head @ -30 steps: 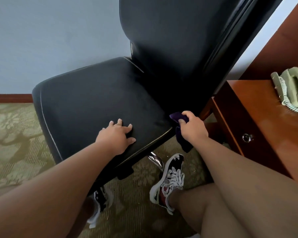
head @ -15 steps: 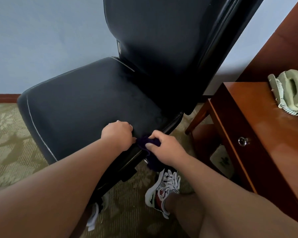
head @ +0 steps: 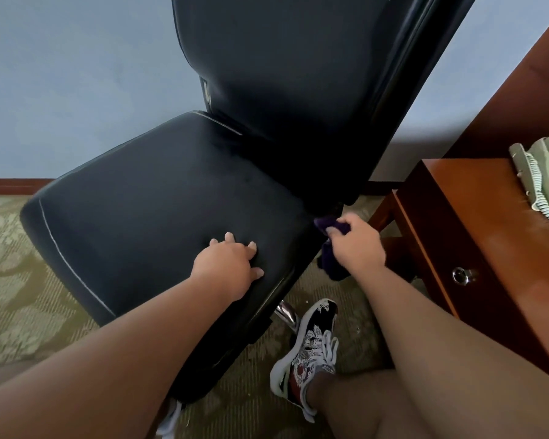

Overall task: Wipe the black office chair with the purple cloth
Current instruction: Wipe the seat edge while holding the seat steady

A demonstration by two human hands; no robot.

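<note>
Head view: I see my right grip (head: 357, 245) curled tight around the purple cloth (head: 332, 269), which bunches ahead of the grip and hangs below it against the black office chair (head: 159, 210) at the seat's rear corner. Left of it, my left grip (head: 227, 266) rests spread on the seat, holding nothing. A telephone (head: 542, 179) sits to its right.

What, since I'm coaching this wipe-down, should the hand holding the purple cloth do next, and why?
Probably drag the purple cloth along the near seat edge of the black office chair, away from its backrest. The right hand grips it bunched at the seat's rear corner, while the left hand rests spread on the seat, seemingly steadying it.
</note>
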